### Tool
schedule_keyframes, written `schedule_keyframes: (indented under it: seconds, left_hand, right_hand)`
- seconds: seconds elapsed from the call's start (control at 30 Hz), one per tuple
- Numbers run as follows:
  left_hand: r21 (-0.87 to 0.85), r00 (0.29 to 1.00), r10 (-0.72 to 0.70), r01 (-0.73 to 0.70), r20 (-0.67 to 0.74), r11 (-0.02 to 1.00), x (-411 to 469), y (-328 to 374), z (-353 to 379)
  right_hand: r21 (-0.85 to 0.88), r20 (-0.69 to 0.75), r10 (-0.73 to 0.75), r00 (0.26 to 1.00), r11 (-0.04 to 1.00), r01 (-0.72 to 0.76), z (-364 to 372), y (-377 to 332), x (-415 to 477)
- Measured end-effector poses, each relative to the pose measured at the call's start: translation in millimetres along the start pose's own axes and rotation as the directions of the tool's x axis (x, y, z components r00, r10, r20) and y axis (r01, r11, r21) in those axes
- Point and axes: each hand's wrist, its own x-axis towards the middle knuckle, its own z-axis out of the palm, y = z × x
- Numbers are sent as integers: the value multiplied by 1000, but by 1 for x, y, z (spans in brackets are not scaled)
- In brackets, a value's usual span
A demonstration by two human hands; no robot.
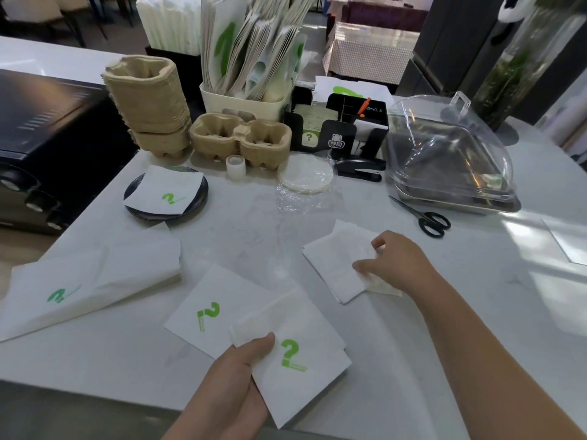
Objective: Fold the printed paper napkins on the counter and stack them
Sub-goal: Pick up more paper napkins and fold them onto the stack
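Left hand point(235, 373) grips a printed napkin point(295, 360) (green question mark up) by thumb; right hand point(397, 262) fingers seemingly pinch the folded stack point(336, 262) on the bench point(413, 360).

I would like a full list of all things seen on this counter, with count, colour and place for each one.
napkin in left hand: 1, white with green mark, near edge
flat napkin: 1, white with green mark, centre front
napkin stack: 1, white, under right hand
large paper sheets: a pile, white, left
plate: 1, dark, holding a napkin, left of centre
cup trays: 1 tall stack plus 1 beside it, brown, back
tape roll: 1, clear, by the trays
stapler: 1, black, back centre
scissors: 1, black, right
clear lid: 1, over a metal tray, right
left hand: pinching its napkin
right hand: fingers on the stack
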Motion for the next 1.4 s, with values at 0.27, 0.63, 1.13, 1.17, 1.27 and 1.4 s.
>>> schedule_keyframes:
  seconds: [0.27, 0.63, 1.13, 1.17, 1.27, 1.4]
  left_hand:
    - [30, 998, -55, 57, -35, 998, -1, 0, 3]
    - [34, 995, -84, 86, -51, 996, 1, 1, 10]
    - [35, 994, -104, 105, -26, 994, 1, 4, 11]
    - [29, 994, -104, 105, -27, 994, 2, 4, 11]
    - [10, 993, -116, 117, -22, 993, 2, 4, 12]
    - [17, 994, -105, 106, -43, 994, 2, 5, 12]
  right_hand:
    - [249, -90, -73, 993, 964, 94, -8, 14, 6]
    - [457, -89, 48, 995, 889, -2, -24, 33, 16]
    - [876, 43, -36, 998, 482, -21, -82, 17, 5]
    - [900, 42, -43, 998, 436, -19, -91, 13, 2]
    - [923, 61, -77, 995, 383, -27, -100, 6, -10]
    - [892, 69, -160, 985, 452, 11, -101, 3, -34]
